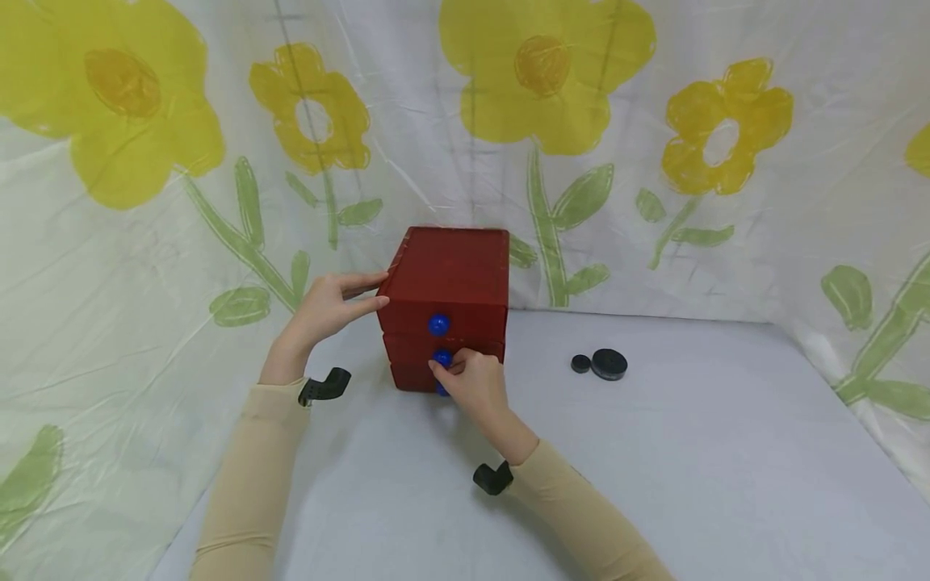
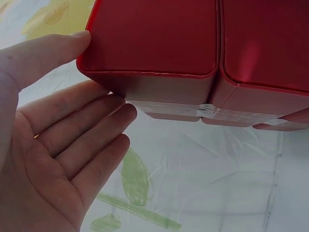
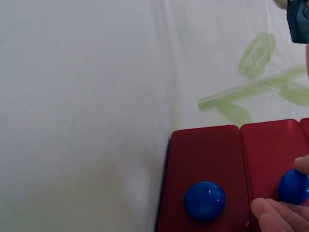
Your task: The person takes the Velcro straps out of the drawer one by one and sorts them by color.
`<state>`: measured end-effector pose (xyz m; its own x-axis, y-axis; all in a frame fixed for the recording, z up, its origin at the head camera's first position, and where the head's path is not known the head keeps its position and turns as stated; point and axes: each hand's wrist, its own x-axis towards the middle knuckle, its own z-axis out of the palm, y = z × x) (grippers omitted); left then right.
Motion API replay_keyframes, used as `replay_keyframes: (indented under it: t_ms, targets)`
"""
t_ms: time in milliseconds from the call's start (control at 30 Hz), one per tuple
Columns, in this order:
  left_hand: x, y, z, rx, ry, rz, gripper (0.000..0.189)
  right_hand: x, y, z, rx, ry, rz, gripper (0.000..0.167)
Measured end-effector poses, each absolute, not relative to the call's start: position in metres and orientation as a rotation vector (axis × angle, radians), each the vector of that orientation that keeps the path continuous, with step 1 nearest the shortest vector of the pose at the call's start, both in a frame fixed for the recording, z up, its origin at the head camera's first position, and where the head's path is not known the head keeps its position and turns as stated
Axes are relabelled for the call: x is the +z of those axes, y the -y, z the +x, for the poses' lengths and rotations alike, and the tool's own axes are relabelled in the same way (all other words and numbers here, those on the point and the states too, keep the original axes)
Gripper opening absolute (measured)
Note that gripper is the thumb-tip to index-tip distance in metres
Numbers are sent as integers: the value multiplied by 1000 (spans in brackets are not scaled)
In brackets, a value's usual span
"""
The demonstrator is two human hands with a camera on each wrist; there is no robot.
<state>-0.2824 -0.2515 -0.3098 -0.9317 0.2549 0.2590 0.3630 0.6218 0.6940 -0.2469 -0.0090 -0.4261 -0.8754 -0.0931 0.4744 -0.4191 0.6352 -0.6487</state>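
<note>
The head view showed the left hand [image 1: 323, 311], fingers extended and not gripping, touching the left near edge of the red three-drawer chest [image 1: 450, 266], which stood mid-scene, its long axis apparently running near to far. Farther right, the right hand [image 1: 481, 386] pinched the middle blue knob [image 1: 441, 357] from the near right, the hand closer to the drawer fronts.

The left hand [image 2: 53, 150] has its thumb at the edge of the red box [image 2: 149, 38] and 4 extended fingers by its side. Clear tape [image 2: 241, 114] crosses that side; behind is a pale sheet [image 2: 203, 164] with green leaves [image 2: 135, 178].
</note>
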Motion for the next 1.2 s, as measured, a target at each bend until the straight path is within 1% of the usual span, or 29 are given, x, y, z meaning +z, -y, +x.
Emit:
replay_keyframes:
  t_ms: [600,1200]
  targets:
    - [-310,252,-283,-1225,2693,-530,51,-431,11,-244,1024,2399,423,33]
    - [-313,253,-283,-1216,2692,-534,52,-429,5,-222,935,2384,529,33]
